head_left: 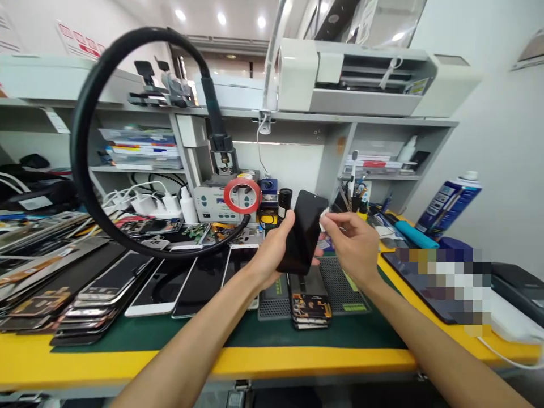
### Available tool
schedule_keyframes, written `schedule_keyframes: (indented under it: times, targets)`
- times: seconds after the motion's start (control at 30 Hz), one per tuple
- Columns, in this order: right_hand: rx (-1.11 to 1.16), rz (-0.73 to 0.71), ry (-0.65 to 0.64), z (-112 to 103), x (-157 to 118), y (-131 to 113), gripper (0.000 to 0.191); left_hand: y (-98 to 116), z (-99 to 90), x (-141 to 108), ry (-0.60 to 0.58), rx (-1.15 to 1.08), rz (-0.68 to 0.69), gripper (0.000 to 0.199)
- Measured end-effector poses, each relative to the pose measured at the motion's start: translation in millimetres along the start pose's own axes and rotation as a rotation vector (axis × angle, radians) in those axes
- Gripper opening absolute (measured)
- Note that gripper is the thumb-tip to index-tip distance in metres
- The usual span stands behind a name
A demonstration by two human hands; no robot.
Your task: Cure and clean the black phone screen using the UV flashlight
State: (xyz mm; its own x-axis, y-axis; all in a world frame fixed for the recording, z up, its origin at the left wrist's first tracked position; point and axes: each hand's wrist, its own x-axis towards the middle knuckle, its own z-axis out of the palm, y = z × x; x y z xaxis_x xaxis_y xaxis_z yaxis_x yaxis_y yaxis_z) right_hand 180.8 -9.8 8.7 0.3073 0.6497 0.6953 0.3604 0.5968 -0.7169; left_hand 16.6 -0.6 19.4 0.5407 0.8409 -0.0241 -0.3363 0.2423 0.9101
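Note:
My left hand is closed around a black smartphone, thumb along its left side and fingertips showing at its right edge. The phone is tilted upright above the work mat, its dark glass towards me. My right hand pinches a small white piece, perhaps a wipe, against the phone's upper right edge; most of it is hidden by the fingers. Below the phone, a short stack of phone screens with exposed flex parts lies on a grey perforated pad.
Stacked phone screens and white-framed phones cover the left side. A thick black hose loops in front of the grey control unit, near a red tape roll. At right stand a blue spray can and a tablet.

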Motion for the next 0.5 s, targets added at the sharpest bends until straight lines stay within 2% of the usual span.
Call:
schedule_keyframes:
  times: [0.07,0.13,0.2,0.27,0.33,0.4,0.5]
  targets:
    - [0.018,0.065,0.025,-2.4,5.1,0.9,0.025,2.7,3.3,-2.5,0.009,0.051,-0.014,0.067]
    - [0.056,0.117,0.047,-5.4,10.5,3.1,0.027,3.9,5.6,-4.5,-0.026,0.113,-0.028,0.068]
    - [0.155,0.183,0.076,-8.6,16.4,7.1,0.030,2.7,6.2,-5.7,-0.069,0.220,0.013,0.066]
    - [0.276,0.271,0.125,-11.6,22.2,11.6,0.033,-0.7,5.2,-6.3,-0.056,0.437,0.169,0.059]
    - [0.360,0.355,0.165,-14.3,27.4,15.3,0.037,-5.0,3.2,-7.0,0.028,0.734,0.427,0.050]
    - [0.401,0.418,0.173,-16.6,31.2,17.3,0.039,-9.4,1.1,-7.7,0.115,1.002,0.646,0.051]
    - [0.436,0.504,0.135,-19.3,34.2,17.9,0.043,-13.9,-0.6,-8.1,0.158,1.181,0.781,0.058]
